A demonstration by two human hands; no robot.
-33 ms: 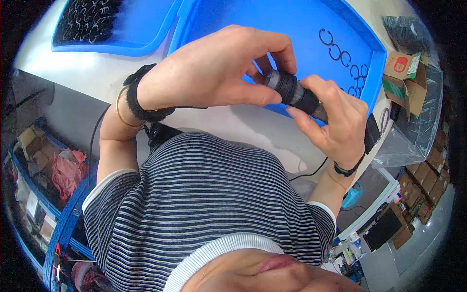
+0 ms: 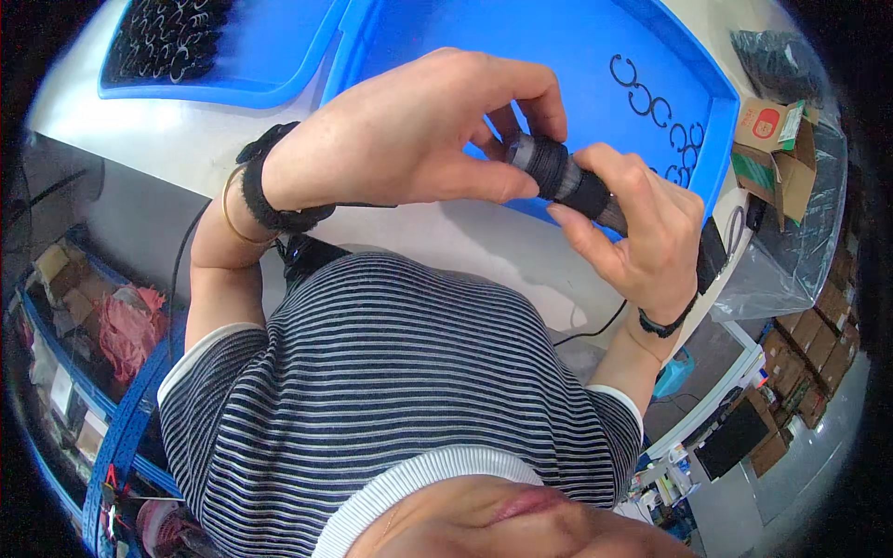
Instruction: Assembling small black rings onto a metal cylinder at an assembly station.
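Between my two hands, just above the front edge of a blue tray (image 2: 731, 116), a dark ribbed cylinder (image 2: 551, 173) is held at a slant. Its left end is grey, and black ring-like bands wrap its middle. My left hand (image 2: 409, 135) closes on the left end, thumb at the front and fingers curled behind. Around the right end are the thumb and fingers of my right hand (image 2: 651, 219), partly hiding it. Several thin black C-shaped rings (image 2: 632, 99) lie inside the tray at its right side.
At the upper left a second blue tray (image 2: 200, 96) holds many dark C-shaped pieces (image 2: 163, 46). An open cardboard box (image 2: 791, 181) and clear plastic wrap (image 2: 777, 270) sit right of the trays. A black cable (image 2: 595, 333) crosses the white table (image 2: 465, 237).
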